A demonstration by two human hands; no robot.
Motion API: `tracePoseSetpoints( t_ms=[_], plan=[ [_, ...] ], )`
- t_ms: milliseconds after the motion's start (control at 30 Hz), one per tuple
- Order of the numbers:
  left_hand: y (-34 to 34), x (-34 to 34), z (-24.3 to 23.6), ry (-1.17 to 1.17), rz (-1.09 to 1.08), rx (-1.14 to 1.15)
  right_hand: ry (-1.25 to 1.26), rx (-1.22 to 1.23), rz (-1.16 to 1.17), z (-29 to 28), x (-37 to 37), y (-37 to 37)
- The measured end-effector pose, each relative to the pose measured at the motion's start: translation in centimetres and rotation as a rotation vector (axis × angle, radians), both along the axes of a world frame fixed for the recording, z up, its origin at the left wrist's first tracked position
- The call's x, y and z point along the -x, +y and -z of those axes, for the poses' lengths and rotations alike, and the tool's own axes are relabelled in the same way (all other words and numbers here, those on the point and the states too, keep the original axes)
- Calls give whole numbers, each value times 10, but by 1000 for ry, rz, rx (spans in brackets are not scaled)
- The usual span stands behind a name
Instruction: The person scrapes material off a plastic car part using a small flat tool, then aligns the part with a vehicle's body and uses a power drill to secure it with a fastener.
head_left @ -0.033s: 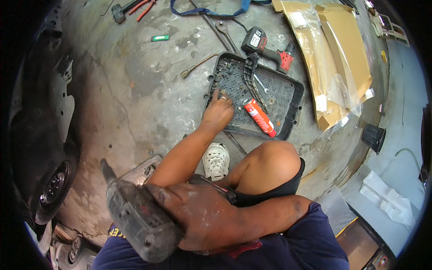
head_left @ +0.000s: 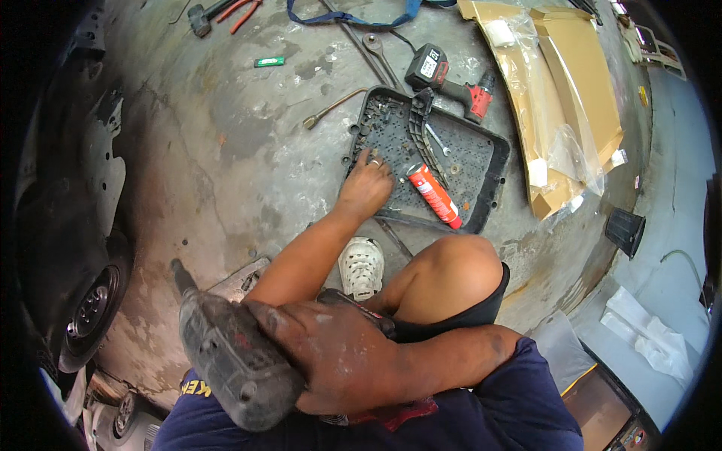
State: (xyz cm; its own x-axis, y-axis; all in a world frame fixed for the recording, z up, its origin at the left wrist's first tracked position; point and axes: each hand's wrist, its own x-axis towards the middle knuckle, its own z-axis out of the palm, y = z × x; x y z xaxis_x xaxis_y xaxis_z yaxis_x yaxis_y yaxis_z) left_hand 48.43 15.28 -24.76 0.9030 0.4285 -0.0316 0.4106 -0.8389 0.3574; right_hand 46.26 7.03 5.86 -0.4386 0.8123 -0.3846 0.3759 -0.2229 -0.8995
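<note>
My right hand [head_left: 338, 357] is wrapped round a dark, worn impact wrench [head_left: 233, 361], held low in front of my body with its nose pointing up and left. My left hand [head_left: 366, 184] reaches down into the left side of a black tray [head_left: 492, 180]. Its fingers are apart, the tips among small dark fasteners [head_left: 376, 124]; I see nothing held in them. Across the tray lie a red and white tube [head_left: 435, 197], a curved black plastic strip [head_left: 421, 135] and a small spanner [head_left: 438, 141].
Beyond the tray lie a red and black cordless drill [head_left: 455, 86], a ratchet [head_left: 374, 46], a bent socket wrench [head_left: 331, 109] and a hammer [head_left: 200, 21]. Cardboard [head_left: 564, 98] in plastic lies to the right, near a black bucket [head_left: 625, 231]. A wheel [head_left: 92, 310] is at left.
The impact wrench in my right hand has shifted very slightly, its nose a little higher. My left hand stays in the same part of the tray.
</note>
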Motion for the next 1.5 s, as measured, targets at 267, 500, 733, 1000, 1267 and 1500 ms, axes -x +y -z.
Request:
tracePoseSetpoints(
  t_ms=[267,500,733,1000,1267,1500],
  plan=[
    [58,167,-101,-751,-924,1157,114,-202,120,10,12,11],
    [37,358,-196,-1278,-1185,1270,-13,-610,-15,20,58,20],
    [-15,435,-257,-1059,-1140,847,-74,-629,-127,6,116,2],
    [-63,515,-273,-1210,-1092,812,-95,-688,-181,12,177,-17],
    [-92,585,-289,-1454,-923,784,-412,-1077,-480,-47,235,-12],
    [-109,625,-308,-1387,-810,569,-348,-826,-630,-69,246,1]
  ],
)
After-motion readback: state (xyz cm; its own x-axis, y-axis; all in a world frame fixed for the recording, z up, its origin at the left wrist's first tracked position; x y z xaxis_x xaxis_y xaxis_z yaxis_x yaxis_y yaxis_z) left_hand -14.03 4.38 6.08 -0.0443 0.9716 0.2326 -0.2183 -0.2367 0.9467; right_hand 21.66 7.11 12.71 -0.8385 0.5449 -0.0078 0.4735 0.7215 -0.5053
